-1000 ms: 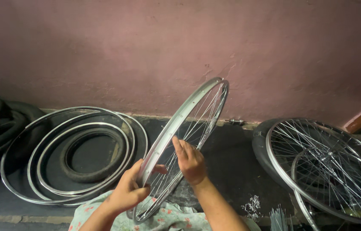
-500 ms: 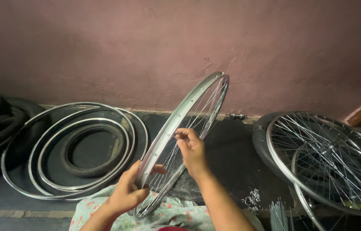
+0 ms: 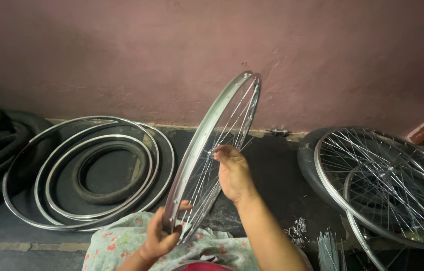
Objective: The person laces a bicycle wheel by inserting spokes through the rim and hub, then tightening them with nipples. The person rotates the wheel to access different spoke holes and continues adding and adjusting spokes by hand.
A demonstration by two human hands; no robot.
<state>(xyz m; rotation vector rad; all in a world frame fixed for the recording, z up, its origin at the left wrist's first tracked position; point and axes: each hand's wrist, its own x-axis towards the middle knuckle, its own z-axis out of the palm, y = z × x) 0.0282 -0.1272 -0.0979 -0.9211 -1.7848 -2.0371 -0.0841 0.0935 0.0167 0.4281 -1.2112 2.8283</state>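
The left hand (image 3: 161,237) grips the wheel (image 3: 212,155) at its lower rim; the right hand (image 3: 232,173) pinches a spoke (image 3: 232,131).

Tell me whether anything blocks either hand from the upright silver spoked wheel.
Nothing does. The left hand grips the upright silver spoked wheel at its lower rim, and the right hand already touches its spokes near the middle.

No packages, labels, signs or screens appear anywhere in this view. Nothing printed or boxed shows along the wall or on the floor.
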